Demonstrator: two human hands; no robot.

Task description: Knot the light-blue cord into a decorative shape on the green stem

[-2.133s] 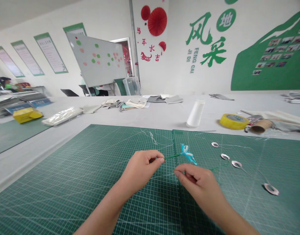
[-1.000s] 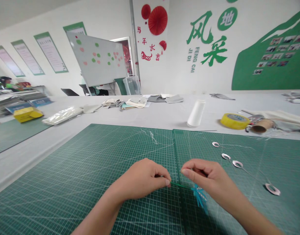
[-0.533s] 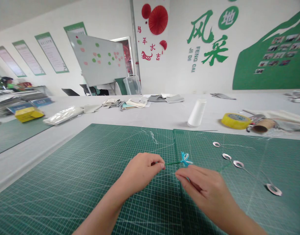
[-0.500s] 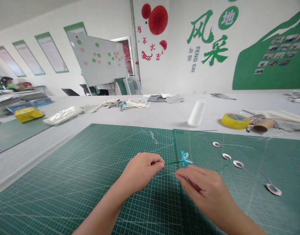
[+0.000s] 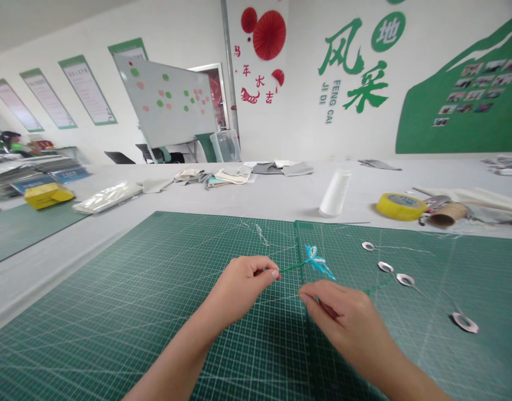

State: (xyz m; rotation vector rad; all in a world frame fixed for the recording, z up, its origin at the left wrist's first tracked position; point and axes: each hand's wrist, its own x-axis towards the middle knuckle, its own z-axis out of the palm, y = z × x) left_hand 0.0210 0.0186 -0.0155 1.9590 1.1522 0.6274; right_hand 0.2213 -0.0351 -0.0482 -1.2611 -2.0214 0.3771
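A small blue flower (image 5: 316, 262) with white beads sits on a thin green stem (image 5: 293, 268). My left hand (image 5: 250, 281) pinches the lower end of that stem between thumb and fingertips, with the flower tilted to the right. My right hand (image 5: 339, 309) is just below and to the right of the flower, apart from it. Its thumb and index finger are pressed together; whatever lies between them is too fine to make out. Both hands are above the green cutting mat (image 5: 176, 312). A faint green strand (image 5: 379, 287) shows behind my right hand.
Several pale oval rings with thin wires, one a ring (image 5: 464, 322), lie at right. Behind the mat are a white cone (image 5: 335, 194), yellow tape (image 5: 401, 206) and a cardboard tube (image 5: 448, 214). A yellow box (image 5: 48, 195) and plastic-wrapped pack (image 5: 109, 197) stand left. Another person (image 5: 20, 143) sits far left.
The blue flower has turned and risen slightly, so its petals now spread clear of my right hand. My left hand has lifted a little; my right hand is nearly still.
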